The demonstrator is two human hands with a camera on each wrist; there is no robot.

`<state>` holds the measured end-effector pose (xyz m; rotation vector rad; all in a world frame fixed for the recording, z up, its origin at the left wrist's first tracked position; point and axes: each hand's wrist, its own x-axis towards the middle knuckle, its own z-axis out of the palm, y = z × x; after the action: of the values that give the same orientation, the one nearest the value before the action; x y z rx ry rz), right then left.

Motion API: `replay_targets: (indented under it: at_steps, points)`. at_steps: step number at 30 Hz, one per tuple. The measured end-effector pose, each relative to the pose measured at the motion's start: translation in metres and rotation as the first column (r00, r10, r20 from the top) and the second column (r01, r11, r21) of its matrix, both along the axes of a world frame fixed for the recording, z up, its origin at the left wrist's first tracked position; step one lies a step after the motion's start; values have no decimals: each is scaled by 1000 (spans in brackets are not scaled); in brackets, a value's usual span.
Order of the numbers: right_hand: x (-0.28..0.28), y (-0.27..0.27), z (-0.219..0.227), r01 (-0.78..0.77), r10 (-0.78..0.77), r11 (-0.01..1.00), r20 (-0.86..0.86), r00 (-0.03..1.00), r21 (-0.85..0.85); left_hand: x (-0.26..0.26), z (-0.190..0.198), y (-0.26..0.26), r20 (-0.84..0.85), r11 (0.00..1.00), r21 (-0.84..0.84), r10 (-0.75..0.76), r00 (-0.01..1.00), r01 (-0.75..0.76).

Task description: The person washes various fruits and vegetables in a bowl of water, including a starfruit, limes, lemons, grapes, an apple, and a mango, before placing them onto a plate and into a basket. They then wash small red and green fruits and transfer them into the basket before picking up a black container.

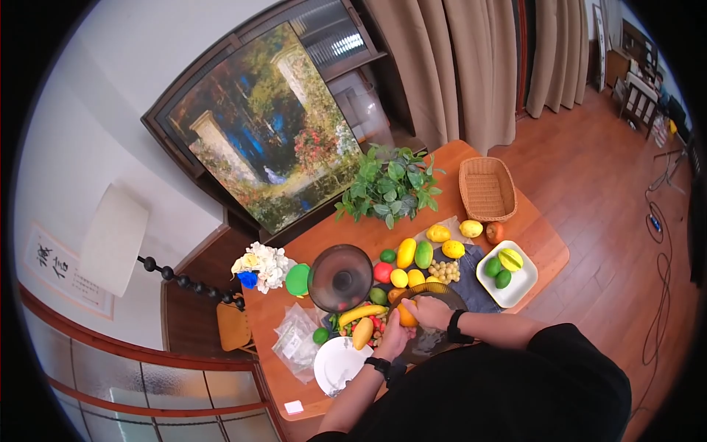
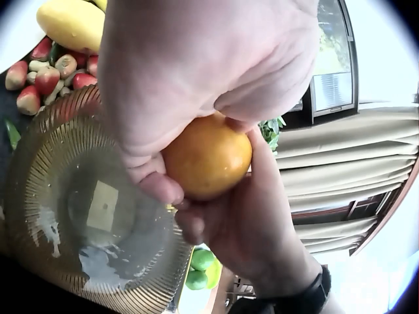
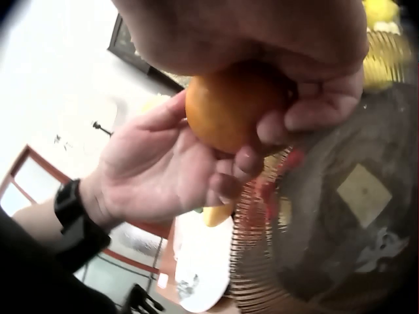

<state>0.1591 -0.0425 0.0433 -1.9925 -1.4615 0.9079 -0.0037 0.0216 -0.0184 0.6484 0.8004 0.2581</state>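
Both hands hold an orange (image 2: 208, 157) above a ribbed, tinted glass bowl (image 2: 39, 176). My left hand (image 1: 395, 340) grips the fruit from the left, its fingertips curled around the underside. From the right, my right hand (image 1: 433, 312) curls its fingers round the other side, and the two hands nearly meet. In the right wrist view the orange (image 3: 229, 108) sits between the left palm and the right fingers. The bowl has a pale square patch (image 3: 364, 195) in its base and whitish streaks beside it.
Left of the bowl lie a mango (image 1: 362, 333), bananas (image 1: 358, 314) and a white plate (image 1: 340, 361). Beyond are grapes (image 1: 445, 271), lemons and another dark bowl (image 1: 340, 278). A square white dish (image 1: 515, 295) of green fruit, a wicker basket (image 1: 487, 190) and a plant (image 1: 390, 184) stand farther off.
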Motion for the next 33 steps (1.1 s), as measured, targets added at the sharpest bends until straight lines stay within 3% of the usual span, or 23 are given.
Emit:
replay_targets:
  at_steps: [2,4,7,10,11,12,14,15,16,17,18,19,20,22,26,27,28,29,31,32,33]
  points:
    - [-1,-4,11,-27,26,999,58,998,16,3,6,-1,8,999,-37,37,999,-37]
    - [-1,-5,13,-58,54,998,119,991,35,1,17,5,20,965,-248,92,996,-84]
    - [-4,-6,-4,-48,42,997,106,993,59,-8,28,12,67,942,-336,11,998,12]
    - [-5,-8,-15,-39,34,978,30,999,205,-13,42,15,64,947,-316,-33,997,52]
    - [-1,-9,-9,-21,37,997,-231,972,70,-16,41,16,63,947,-317,-30,998,48]
    - [1,-11,-4,-40,4,997,-474,880,-67,-18,39,16,53,960,-260,-93,994,103]
    - [6,-12,-24,-66,-8,991,-532,847,-120,-24,30,15,39,967,-201,-152,988,156]
    - [11,-13,-36,-89,-28,981,-584,811,-171,-27,25,12,-58,980,-79,-189,980,185]
    - [18,-14,-48,-106,-27,973,-561,828,-203,-29,20,10,-160,974,42,-213,964,223]
    - [25,-16,-60,-107,-25,973,-561,827,-202,-29,15,7,-161,974,42,-212,964,221]
    - [31,-19,-71,-23,-7,994,-279,960,-104,-28,11,4,-299,960,77,-234,925,268]
    - [36,-21,-81,27,-27,999,31,999,19,-25,8,0,-432,943,104,-245,868,317]
    - [39,-21,-91,23,-24,1000,32,999,19,-20,9,-7,-491,933,157,-212,845,325]
    - [43,-22,-107,190,-184,977,67,981,-98,-15,1,-12,-499,919,135,-261,826,371]
    - [35,-15,-99,94,-90,993,57,994,-73,-14,-36,-11,-486,877,75,-383,785,474]
    - [30,-11,-92,61,-187,960,-460,868,-275,-15,-44,-11,-488,875,45,-402,775,481]
    - [26,-9,-81,-74,-338,904,-809,481,-422,-14,-40,-12,-486,876,42,-403,776,481]
    - [24,-8,-70,-74,-341,902,-807,483,-425,-12,-32,-13,-477,899,10,-380,792,437]
    - [22,-9,-53,-315,-149,876,-825,545,-366,-8,-21,-16,-468,919,-22,-357,808,394]
    - [23,-11,-52,-313,-149,877,-825,546,-366,-7,-18,-16,-483,914,-16,-362,797,405]
    - [24,-13,-50,-281,-9,894,-640,768,-349,-6,-15,-15,-499,909,-10,-365,786,416]
